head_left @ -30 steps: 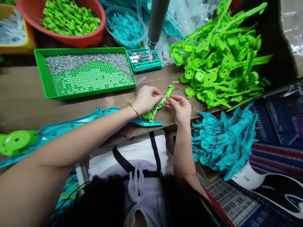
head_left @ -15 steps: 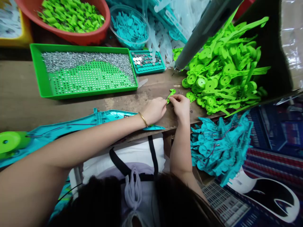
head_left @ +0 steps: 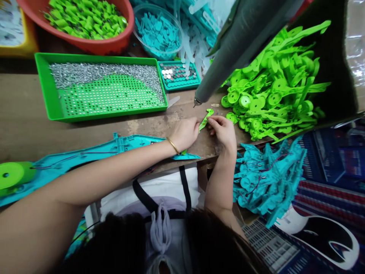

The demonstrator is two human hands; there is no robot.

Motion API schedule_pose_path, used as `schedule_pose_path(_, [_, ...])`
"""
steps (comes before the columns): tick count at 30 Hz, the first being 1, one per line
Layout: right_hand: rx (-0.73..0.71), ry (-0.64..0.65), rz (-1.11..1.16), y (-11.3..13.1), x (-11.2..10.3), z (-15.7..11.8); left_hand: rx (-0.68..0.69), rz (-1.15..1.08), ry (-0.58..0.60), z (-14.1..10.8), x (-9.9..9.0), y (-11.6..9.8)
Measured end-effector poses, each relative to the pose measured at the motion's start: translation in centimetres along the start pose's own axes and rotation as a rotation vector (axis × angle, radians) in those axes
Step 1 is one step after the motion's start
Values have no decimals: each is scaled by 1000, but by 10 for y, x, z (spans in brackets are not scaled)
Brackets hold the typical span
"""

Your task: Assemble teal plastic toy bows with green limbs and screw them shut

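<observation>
My left hand (head_left: 185,134), with a gold bangle at the wrist, is closed on a thin bright green plastic part (head_left: 203,121) just above the wooden bench. The part's hooked upper end shows; its lower end is hidden by my fingers. Close against its right edge is my right hand (head_left: 224,131), thumb and fingers bent together in a pinch; whatever they hold is too small to make out. A grey powered screwdriver (head_left: 219,57) hangs above and behind the hands, tip pointing down. Under my left wrist lies a long turquoise plastic shell (head_left: 94,150) with a wire along it.
A green tray of screws (head_left: 42,87) and a small turquoise tray of metal discs (head_left: 182,85) stand at the back. Behind them are a red bowl (head_left: 108,47) and a clear tub (head_left: 179,42). Green parts (head_left: 265,99) heap at right; turquoise shells (head_left: 265,179) stack below.
My right hand has shifted slightly right and its fingers have drawn back along the green part. The hanging screwdriver has swung down and to the left. My left hand keeps its grip.
</observation>
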State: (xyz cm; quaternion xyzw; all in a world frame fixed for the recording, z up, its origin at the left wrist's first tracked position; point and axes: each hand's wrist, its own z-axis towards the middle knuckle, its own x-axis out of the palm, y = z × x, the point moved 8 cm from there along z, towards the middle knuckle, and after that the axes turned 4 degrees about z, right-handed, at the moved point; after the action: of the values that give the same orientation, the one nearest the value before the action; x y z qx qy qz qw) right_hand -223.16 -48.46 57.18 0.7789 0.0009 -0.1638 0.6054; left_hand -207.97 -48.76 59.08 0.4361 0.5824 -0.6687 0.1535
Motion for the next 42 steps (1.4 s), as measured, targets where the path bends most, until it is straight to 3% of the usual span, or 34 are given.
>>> schedule_pose_path(4, [10, 1, 51, -1, -4, -2, -43, -64, -61, 0, -5, 6])
schedule_pose_path(9, [-18, -102, 68, -2, -12, 2, 38, 42, 35, -2, 0, -3])
schedule_pose_path(14, [-60, -123, -82, -2, -6, 6, 168, 225, 92, -8, 8, -14])
schedule_pose_path(26, [-127, -131, -425, 11, 3, 8, 187, 279, 166, -9, 15, -17])
schedule_pose_path(32, [-411, -35, -736, 25, 20, -22, 195, 334, 222, -10, 21, -18])
schedule_pose_path(36, [-412, -60, -836, 15, 19, -44, 192, 349, 225, -10, 22, -18])
schedule_pose_path(42, [-341, -103, -723, 3, 18, -46, 181, 391, 201, -11, 15, -20])
